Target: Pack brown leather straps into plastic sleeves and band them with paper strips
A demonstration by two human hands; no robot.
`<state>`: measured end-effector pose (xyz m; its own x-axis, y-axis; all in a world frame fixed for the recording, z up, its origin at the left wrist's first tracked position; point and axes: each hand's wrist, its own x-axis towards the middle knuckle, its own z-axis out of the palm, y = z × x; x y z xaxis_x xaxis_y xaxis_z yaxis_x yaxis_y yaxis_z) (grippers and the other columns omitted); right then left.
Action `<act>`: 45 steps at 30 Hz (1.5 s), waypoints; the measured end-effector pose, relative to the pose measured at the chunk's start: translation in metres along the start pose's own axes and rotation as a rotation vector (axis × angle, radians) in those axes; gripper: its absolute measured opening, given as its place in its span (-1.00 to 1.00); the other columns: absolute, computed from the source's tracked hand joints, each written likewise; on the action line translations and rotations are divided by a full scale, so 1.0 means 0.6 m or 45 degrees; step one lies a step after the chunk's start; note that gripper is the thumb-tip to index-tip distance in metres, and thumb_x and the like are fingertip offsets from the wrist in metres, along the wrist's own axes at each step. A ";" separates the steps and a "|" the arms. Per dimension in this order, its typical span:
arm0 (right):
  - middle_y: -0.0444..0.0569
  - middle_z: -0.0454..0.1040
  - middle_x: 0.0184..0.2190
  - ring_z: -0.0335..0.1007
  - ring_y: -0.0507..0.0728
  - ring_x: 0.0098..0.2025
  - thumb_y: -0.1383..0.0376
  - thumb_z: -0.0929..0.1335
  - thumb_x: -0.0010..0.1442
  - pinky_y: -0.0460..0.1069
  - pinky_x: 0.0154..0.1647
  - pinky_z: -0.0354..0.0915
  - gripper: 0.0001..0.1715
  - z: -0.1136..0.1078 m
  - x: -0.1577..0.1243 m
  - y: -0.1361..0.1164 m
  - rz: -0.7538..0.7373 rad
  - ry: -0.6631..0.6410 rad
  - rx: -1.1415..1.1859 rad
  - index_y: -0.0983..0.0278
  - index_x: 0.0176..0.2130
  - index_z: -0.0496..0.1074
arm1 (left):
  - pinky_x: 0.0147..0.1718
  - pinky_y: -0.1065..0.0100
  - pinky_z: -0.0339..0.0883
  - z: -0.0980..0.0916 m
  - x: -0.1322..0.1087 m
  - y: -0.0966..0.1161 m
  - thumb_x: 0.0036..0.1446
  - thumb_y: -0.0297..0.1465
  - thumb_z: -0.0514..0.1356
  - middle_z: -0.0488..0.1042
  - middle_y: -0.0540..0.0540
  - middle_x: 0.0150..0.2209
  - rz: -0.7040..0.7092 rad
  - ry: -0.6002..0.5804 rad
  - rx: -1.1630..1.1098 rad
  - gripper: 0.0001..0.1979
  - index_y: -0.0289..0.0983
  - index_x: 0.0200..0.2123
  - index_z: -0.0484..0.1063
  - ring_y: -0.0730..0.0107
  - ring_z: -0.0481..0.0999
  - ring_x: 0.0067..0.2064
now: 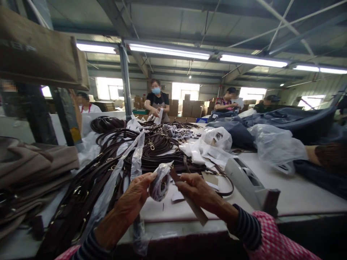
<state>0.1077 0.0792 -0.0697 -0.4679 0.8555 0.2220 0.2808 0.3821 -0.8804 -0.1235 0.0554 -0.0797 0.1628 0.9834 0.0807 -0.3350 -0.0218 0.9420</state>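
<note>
Plastic (166,167) wraps the coil (159,187) pinched in my left hand (136,191) while my right hand (199,189) grips a brown strip (200,213), and many dark straps (156,156) beyond lie unwrapped.

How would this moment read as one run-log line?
Left hand: holds plastic-wrapped bundle | Right hand: holds brown strip | Table: dark straps piled beyond hands

One head-worn view — facing forward and down, close over the worktable (295,191)
</note>
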 end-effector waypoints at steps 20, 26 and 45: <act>-0.10 0.40 -0.56 0.21 -0.02 -0.58 0.07 0.50 0.09 -0.12 -0.56 0.11 -0.61 0.054 -0.028 0.021 0.244 -0.110 0.570 0.38 -0.37 0.53 | -0.45 0.40 0.16 0.020 -0.012 0.002 0.06 0.00 0.36 0.38 0.00 -0.50 -0.003 -0.026 0.397 -0.54 -0.34 -0.41 0.49 0.44 0.25 -0.47; -0.09 0.48 -0.46 0.33 0.03 -0.53 -0.02 0.46 0.18 -0.11 -0.54 0.23 -0.48 0.056 -0.041 0.034 0.231 0.112 0.571 0.31 -0.05 0.51 | -0.50 0.42 0.12 0.025 -0.007 -0.015 -0.02 0.01 0.40 0.37 0.00 -0.54 -0.027 0.028 0.435 -0.52 -0.33 -0.45 0.49 0.46 0.26 -0.50; 0.05 0.53 -0.17 0.42 0.17 -0.14 0.47 0.20 0.44 0.06 -0.11 0.39 -0.66 0.033 -0.078 0.041 -0.962 0.111 -0.905 0.27 0.10 0.40 | -0.48 0.38 0.00 0.013 0.029 -0.005 0.00 0.08 0.35 0.32 0.01 -0.55 -0.167 -0.195 0.543 -0.47 -0.30 -0.49 0.40 0.45 0.18 -0.51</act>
<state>0.1199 0.0419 -0.1102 -0.6729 0.3193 0.6673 0.3825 0.9223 -0.0557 -0.1123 0.0710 -0.0788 0.3243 0.9454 -0.0312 0.1034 -0.0026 0.9946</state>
